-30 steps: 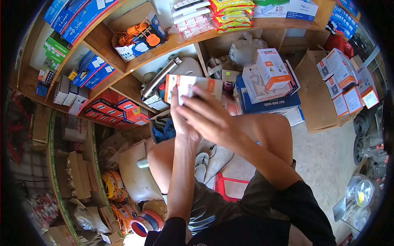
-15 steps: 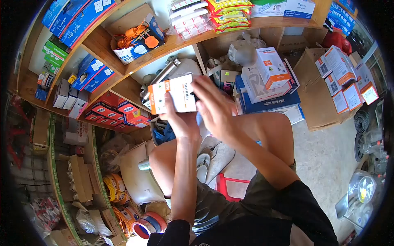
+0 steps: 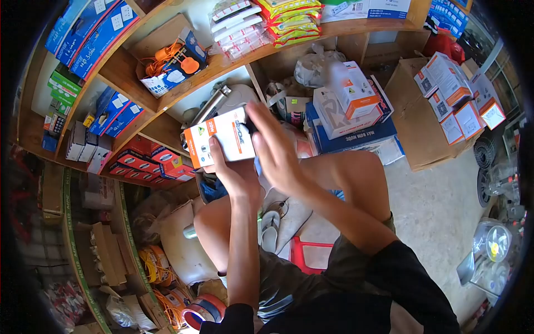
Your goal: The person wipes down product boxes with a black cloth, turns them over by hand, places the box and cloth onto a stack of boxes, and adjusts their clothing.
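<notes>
Box (image 3: 236,133), white with an orange end, is gripped in the left hand (image 3: 239,179), the thumb laid across its printed face. The right hand (image 3: 281,160) is held flat and unclenched, its fingers stretched at the far end of the box; whether contact is made there cannot be told. The box is raised above the bent knees and tilted, in front of the wooden shelf (image 3: 345,29). Near the right knee, a blue box (image 3: 356,134) is topped by white boxes. Between the legs, a red stool (image 3: 297,256) is partly seen.
</notes>
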`<state>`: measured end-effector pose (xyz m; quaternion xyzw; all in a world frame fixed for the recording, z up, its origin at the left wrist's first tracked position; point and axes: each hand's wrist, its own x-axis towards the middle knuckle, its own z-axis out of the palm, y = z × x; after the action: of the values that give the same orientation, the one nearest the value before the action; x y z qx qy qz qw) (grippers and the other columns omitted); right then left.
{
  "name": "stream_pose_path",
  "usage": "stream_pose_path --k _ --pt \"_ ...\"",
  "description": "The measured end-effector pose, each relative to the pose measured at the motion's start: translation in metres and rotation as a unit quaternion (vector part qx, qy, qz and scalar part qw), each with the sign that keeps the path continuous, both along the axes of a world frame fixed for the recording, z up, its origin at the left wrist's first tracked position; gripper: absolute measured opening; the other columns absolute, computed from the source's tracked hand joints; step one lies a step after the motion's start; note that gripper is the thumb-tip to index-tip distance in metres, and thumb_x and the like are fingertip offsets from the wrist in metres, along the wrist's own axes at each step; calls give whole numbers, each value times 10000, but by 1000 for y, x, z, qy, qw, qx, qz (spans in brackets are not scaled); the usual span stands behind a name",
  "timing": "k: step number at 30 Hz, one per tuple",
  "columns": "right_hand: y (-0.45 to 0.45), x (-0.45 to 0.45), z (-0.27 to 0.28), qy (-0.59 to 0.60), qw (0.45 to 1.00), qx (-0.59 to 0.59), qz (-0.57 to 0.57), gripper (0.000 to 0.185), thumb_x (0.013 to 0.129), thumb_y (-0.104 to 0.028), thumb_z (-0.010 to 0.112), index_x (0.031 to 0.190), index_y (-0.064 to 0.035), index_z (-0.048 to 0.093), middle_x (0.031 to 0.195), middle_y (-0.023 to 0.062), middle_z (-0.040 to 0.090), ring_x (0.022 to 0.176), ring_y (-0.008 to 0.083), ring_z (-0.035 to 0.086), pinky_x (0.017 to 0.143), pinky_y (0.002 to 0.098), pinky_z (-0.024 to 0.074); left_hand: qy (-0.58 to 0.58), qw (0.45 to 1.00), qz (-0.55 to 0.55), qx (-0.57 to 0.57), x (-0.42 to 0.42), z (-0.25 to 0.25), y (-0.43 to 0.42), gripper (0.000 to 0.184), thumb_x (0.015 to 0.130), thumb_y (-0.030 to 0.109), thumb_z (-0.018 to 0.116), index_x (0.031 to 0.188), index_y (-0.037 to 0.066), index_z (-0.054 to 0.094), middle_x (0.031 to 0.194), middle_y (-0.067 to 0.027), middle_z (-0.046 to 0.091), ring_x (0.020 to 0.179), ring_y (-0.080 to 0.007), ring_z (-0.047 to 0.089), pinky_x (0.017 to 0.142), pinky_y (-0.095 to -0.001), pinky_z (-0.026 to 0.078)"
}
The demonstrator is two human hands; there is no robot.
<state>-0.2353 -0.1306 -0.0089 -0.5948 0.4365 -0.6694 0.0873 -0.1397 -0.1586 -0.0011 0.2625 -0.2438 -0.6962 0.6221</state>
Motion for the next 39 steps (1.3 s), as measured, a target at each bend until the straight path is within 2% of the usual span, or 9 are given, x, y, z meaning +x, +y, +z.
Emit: stream_pose_path --k 5,9,11,14,21,29,33,37,39 --pt "-22 -39 11 -294 950 100 44 452 1114 -249 422 1488 1 458 1502 135 515 1376 214 472 1161 323 322 -87 995 -5 -56 -3 10 23 532 1020 442 563 1416 91 507 1315 -63 627 1227 -216 592 1073 -423 437" --pt "-6 -20 -10 -467 839 161 228 465 1108 -319 434 1460 -27 513 1443 89 553 1323 143 481 1132 291 334 91 989 -119 -15 7 11 1 585 1045 501 418 1447 86 512 1379 -95 604 1258 -270 579 1096 -446 429" --pt "3 -17 4 -365 908 132 156 427 1107 -267 444 1444 -19 527 1417 83 571 1290 135 503 1115 291 356 150 952 -241 -117 16 2 -7 570 1065 483 372 1465 95 493 1398 -92 593 1268 -268 575 1093 -448 434" --pt "6 -26 15 -264 955 57 124 437 1110 -256 424 1450 6 507 1448 119 565 1337 184 508 1148 314 337 -14 996 -87 -9 2 24 5 529 1091 434 327 1474 96 466 1395 -94 587 1250 -266 588 1084 -454 446" --pt "18 -32 26 82 987 -59 126 364 989 -117 567 1310 42 628 1373 219 612 1364 348 533 1143 441 407 53 981 -184 -19 28 17 -15 582 992 456 534 1419 59 533 1334 -128 638 1177 -280 633 1018 -431 512" --pt "-34 -65 17 -94 995 19 -17 356 1061 -142 490 1368 12 588 1435 160 585 1379 268 512 1162 355 356 -109 977 -183 29 13 7 15 609 963 444 572 1433 61 520 1344 -103 629 1224 -270 606 1042 -449 498" --pt "1 -26 -6 10 993 39 108 368 1023 -91 537 1384 -83 606 1472 152 549 1454 320 424 1204 416 314 136 960 -244 7 19 -12 -14 603 966 522 485 1395 109 582 1326 -94 648 1223 -275 617 1038 -455 502" --pt "-22 -38 3 36 996 3 83 385 1016 -55 531 1396 -72 588 1474 160 540 1442 325 435 1185 407 342 199 922 -332 18 24 -10 -11 620 916 501 570 1382 93 589 1320 -99 660 1187 -293 640 1044 -476 499" --pt "-38 -59 14 -16 997 47 61 394 1063 -159 489 1430 -29 548 1512 154 519 1471 276 401 1207 368 291 -20 978 -187 86 11 14 15 556 952 466 563 1361 90 599 1276 -87 672 1156 -267 647 1000 -437 520"
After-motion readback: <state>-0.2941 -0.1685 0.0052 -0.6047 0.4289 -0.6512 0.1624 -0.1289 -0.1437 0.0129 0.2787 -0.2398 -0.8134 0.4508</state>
